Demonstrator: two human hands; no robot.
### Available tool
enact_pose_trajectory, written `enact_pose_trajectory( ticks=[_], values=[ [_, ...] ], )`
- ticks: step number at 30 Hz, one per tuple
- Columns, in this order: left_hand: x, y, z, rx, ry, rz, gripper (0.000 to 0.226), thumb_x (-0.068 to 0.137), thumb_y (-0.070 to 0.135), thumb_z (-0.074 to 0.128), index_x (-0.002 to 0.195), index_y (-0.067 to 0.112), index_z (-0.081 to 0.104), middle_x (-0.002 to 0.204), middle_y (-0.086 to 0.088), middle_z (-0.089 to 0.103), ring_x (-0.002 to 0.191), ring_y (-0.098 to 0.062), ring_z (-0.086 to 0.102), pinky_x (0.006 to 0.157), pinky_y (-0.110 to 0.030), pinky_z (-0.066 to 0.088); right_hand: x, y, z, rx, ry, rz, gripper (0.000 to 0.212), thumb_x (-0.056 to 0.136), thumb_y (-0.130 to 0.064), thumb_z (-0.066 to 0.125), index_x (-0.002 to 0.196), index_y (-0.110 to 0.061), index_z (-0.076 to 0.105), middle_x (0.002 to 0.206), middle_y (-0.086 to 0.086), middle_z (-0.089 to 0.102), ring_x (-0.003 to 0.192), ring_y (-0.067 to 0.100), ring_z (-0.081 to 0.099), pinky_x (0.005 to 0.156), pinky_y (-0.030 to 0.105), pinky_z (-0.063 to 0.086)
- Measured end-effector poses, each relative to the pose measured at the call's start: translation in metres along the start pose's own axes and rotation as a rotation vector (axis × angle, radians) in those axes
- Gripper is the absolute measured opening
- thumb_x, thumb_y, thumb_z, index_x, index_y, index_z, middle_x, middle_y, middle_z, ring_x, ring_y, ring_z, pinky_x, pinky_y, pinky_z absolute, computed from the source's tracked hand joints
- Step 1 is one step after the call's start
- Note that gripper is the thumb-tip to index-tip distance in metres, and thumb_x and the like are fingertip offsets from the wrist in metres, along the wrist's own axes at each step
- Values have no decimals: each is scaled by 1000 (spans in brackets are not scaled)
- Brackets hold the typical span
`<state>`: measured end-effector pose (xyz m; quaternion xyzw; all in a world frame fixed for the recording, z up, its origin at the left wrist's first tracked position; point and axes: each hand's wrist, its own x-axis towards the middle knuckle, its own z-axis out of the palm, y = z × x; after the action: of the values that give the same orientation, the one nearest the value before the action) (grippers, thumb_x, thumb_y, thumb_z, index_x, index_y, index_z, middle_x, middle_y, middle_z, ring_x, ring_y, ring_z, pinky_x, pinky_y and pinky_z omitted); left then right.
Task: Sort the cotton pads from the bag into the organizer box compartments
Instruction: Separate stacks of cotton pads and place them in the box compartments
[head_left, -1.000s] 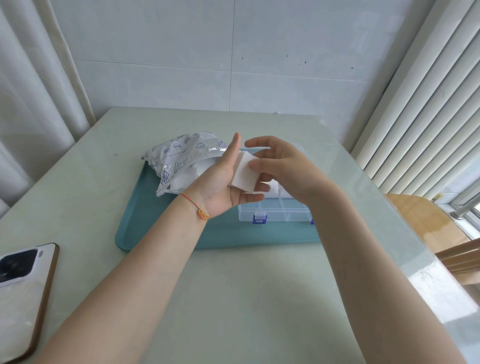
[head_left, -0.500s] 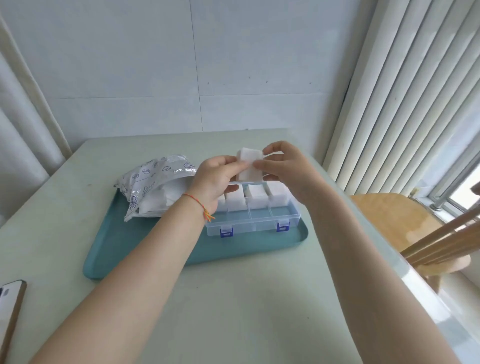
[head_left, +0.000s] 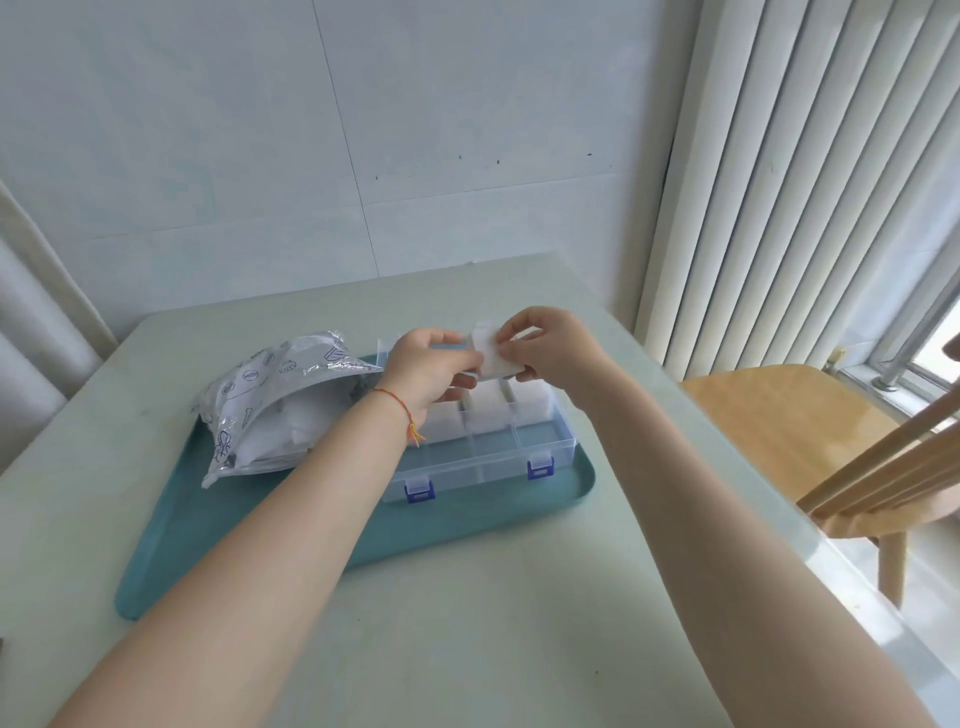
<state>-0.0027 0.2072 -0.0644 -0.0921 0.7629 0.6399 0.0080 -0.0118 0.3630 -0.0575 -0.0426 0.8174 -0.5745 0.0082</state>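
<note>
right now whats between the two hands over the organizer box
In the head view, a small stack of white cotton pads sits between the left hand and right hand, pinched by both.

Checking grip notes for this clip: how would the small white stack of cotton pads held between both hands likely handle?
The white stack of cotton pads probably weighs little: the left hand and right hand hold it by fingertips alone. It likely compresses and could fan apart if loosened. Being flat-sided, it seems unlikely to roll.

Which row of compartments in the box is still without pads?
The front row, next to the blue latches, has no pads; the row behind it holds white pads.
</note>
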Motion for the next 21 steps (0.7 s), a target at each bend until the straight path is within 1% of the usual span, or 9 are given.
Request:
enact_pose_trajectory(
  ticks=[3,7,10,11,14,16,18,19,21],
  values=[
    [3,-3,-7,-8,17,-8,35,85,5,71,111,12,50,76,-9,65,55,-16,62,52,-25,50,2,-2,9,-6,-9,20,13,87,0,62,82,-11,66,73,6,61,52,13,59,52,17,51],
    [1,-7,-14,-50,20,-6,34,85,4,71,111,12,51,80,-11,64,55,-19,61,54,-25,53,-1,-5,18,-46,-35,20,10,86,-3,64,84,-12,68,77,11,67,55,18,60,59,27,50],
    [-8,-10,-23,-13,25,2,37,83,3,71,112,12,50,81,-13,63,55,-21,61,55,-27,56,-7,-9,24,-93,-82,32,9,86,-4,65,89,-12,68,78,8,65,54,15,57,56,22,49],
    [-11,-12,-26,23,19,4,37,83,3,70,113,12,50,80,-14,64,55,-22,62,56,-28,57,-10,-9,26,-106,-101,36,11,86,-3,64,87,-13,69,81,9,65,56,16,57,60,25,51],
    [-25,-17,-43,270,38,60,19,85,10,58,102,17,53,72,-9,69,53,-23,63,54,-31,56,-18,-11,38,-147,-152,58,20,84,-2,62,78,-19,72,85,11,66,60,19,59,78,35,56],
    [-36,-18,-56,585,81,175,6,85,16,50,84,20,55,69,-4,69,55,-23,63,59,-32,56,-24,-11,46,-155,-173,84,21,83,-3,62,77,-20,74,85,12,69,60,18,61,80,33,58],
    [-49,-18,-71,864,104,256,15,84,15,46,70,18,52,66,-1,64,56,-25,57,64,-35,54,-35,-14,56,-154,-204,109,18,83,-3,62,81,-15,75,91,19,72,65,21,63,84,34,59],
    [-54,-19,-75,941,90,252,17,83,13,45,68,16,52,63,-2,63,54,-26,54,63,-35,52,-39,-15,59,-151,-221,116,17,83,-2,62,84,-12,76,93,21,72,68,23,63,86,37,59],
    [-64,-22,-83,949,27,176,18,84,12,44,73,11,58,65,-8,69,51,-29,61,60,-33,55,-49,-20,66,-126,-242,139,16,84,0,62,88,-8,75,90,20,71,71,25,63,85,36,59]
  ],
)
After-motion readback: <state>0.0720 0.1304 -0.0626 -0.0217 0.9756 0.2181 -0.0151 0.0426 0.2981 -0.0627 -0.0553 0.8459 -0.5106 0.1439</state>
